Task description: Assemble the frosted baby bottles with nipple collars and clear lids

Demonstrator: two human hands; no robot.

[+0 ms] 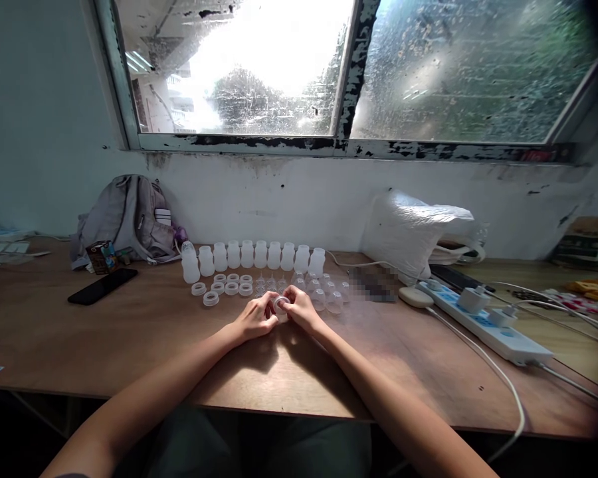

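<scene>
From the head view, your left hand (256, 318) and right hand (299, 309) meet at the table's middle, fingers of both pinched on one small white ring (280, 305) held between them, equally near each. Just beyond lie more rings (226, 287), clear caps (323, 295) and a bottle row (254, 255); nothing stands between.

arms: bare to past the elbows | sleeves: none visible | hands (279, 315): bare, no rings
</scene>
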